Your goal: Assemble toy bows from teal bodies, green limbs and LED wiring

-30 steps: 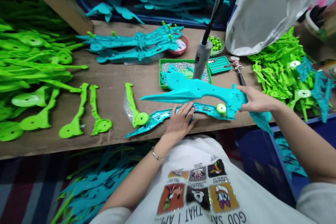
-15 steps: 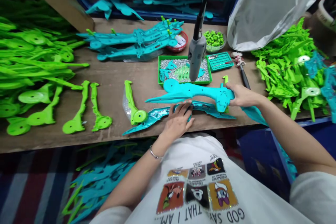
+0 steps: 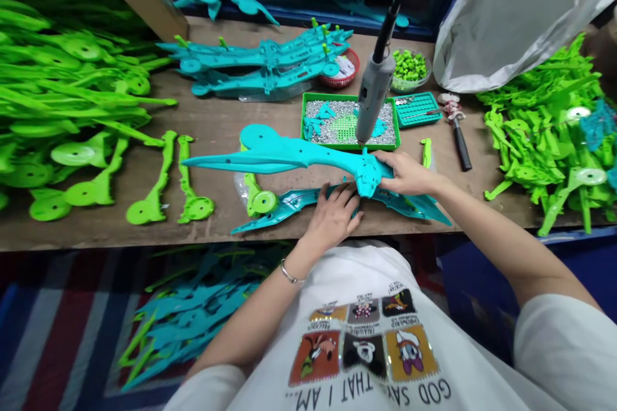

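One smooth turquoise plastic shell [image 3: 284, 152] is held above a hollow lower shell [image 3: 290, 204] lying on the scuffed brown worktop [image 3: 224, 199], before a green tray [image 3: 304, 119] of silvery bits [image 3: 348, 104]. The raised one is gripped by the right hand [image 3: 409, 173], fingers curled; across the lower shell the left hand [image 3: 332, 215] is laid, fingers slightly parted, its grip impossible to tell.

T-shirt [image 3: 364, 263]: white, short-sleeved, lower centre of frame
Printed panels [image 3: 363, 359]: six cartoon figures in two rows, glittering borders
Lettering [image 3: 362, 393]: dark capitals, upside down, along bottom edge
Bangle [image 3: 290, 273]: slim, silvery, left wrist [image 3: 306, 254]
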The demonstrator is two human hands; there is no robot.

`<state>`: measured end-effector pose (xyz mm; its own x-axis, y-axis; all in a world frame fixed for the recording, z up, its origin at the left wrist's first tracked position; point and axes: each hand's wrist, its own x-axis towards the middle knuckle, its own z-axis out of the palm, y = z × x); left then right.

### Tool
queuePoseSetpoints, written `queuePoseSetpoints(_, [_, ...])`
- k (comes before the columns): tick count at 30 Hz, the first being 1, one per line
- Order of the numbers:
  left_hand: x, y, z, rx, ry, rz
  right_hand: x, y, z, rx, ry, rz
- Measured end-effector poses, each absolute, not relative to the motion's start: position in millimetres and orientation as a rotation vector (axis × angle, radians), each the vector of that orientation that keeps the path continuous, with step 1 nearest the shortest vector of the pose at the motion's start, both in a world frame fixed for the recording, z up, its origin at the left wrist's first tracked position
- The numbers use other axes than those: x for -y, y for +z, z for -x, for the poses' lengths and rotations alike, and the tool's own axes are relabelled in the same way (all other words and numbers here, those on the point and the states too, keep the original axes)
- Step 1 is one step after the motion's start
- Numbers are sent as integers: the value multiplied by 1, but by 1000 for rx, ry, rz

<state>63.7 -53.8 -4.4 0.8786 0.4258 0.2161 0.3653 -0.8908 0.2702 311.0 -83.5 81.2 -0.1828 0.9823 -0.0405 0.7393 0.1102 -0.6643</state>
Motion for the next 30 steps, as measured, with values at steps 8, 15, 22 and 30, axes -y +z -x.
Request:
queuePoseSetpoints(8, [55,-10,-63,-593,449,-2852,80,63,-300,2062,753,1638])
queuePoseSetpoints(15, [63,-13,-58,-682,311,-2834,81,45,-295,2117,769,1632])
queuePoseSetpoints(22, [65,-18,-56,-679,386,-2814,79,24,-305,2136,855,1642])
queuePoseSetpoints(30, [70,-20,-26,-552,571,-2819,78,14,-313,2153,923,1670])
